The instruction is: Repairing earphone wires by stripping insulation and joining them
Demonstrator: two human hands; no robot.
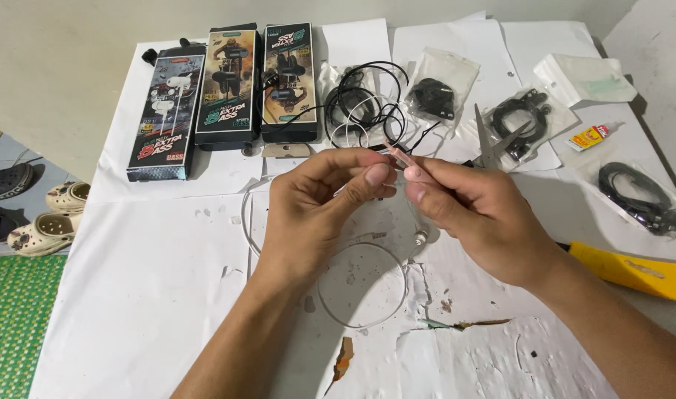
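My left hand [316, 210] and my right hand [474, 210] meet above the middle of a paper-covered table [153, 295]. Both pinch a thin white earphone cable [360, 288] between thumb and fingers. My right hand also holds a small pinkish clear tube-like piece [397, 154] at its fingertips. The cable loops down under my hands onto the paper. A white earbud [420, 238] dangles just below my right hand.
Three dark earphone boxes [227, 85] lie at the back left. Loose black cables [367, 100], bagged black earphones [435, 96], scissors [486, 144], a small glue tube [593, 135] and another bagged cable [641, 196] spread across the back. A yellow tool [633, 270] lies right. Sandals [46, 218] sit on the floor left.
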